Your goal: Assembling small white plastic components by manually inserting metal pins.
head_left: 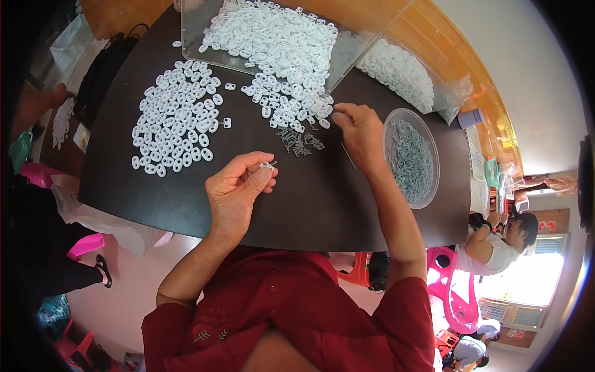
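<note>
White rounded piece (266, 165), grey screw (274, 162) pinched in left hand (234, 184); right hand (362, 134): grip unclear.

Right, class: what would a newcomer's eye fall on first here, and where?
Most striking is the heap of small white oval pieces in and before the clear bin at the far side of the dark table. A spread of similar pieces lies to its left, a round tub of grey screws at the right. Near the middle, the left hand holds one white piece.
</note>
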Motion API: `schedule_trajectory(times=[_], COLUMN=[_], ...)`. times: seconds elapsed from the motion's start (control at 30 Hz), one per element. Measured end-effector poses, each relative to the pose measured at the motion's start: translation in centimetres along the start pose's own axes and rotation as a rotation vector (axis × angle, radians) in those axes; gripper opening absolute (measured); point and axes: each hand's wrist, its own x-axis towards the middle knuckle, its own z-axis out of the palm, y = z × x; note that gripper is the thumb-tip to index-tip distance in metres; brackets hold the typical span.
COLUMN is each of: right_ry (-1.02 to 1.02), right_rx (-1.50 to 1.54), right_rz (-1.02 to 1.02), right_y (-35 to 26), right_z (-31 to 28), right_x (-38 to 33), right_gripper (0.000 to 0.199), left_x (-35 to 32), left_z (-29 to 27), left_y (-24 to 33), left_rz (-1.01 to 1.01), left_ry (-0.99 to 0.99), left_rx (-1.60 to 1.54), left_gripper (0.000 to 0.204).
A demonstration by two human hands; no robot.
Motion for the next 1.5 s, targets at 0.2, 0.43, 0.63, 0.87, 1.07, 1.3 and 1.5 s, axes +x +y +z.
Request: schedule_trajectory(times=[0.2, 0.43, 0.63, 0.87, 1.07, 1.3, 1.5], right_ry=[-0.036, -0.065, -0.118, -0.398, -0.539, -0.517, -0.411], right_rx=[-0.103, -0.100, -0.082, 0.927, 1.264, 1.266, 1.249], right_rz=[-0.130, -0.127, -0.114, 0.414, 0.539, 0.514, 0.459], right_y=[-0.1, -0.3, -0.7, -4.5, -6.3, -7.8, -8.4], right_z=[1.3, 0.6, 0.6, -2.5, -1.8, -1.6, -1.0], right_x=[0.0, -0.5, -0.8, -3.1, -4.5, -5.4, -6.1], right_gripper=[0.013, 0.009, 0.009, 0.015, 0.017, 0.018, 0.016], left_x=[0.3, 0.3, 0.0, -0.4, -0.7, -1.1, -1.3], left_z=[-0.2, -0.1, -0.4, -0.1, 0.8, 0.9, 0.8], left_y=[-0.3, -0.6, -0.4, 0.2, 0.7, 0.6, 0.5], left_rz=[-0.073, -0.115, -0.133, -0.131, -0.175, -0.151, -0.141], left_ry=[0.016, -0.022, -0.007, -0.024, -0.019, -0.001, 0.013], left_rx=[-0.080, -0.130, -0.089, -0.139, -0.114, -0.100, -0.057], left_gripper=[0.017, 0.017, 0.017, 0.018, 0.018, 0.017, 0.018])
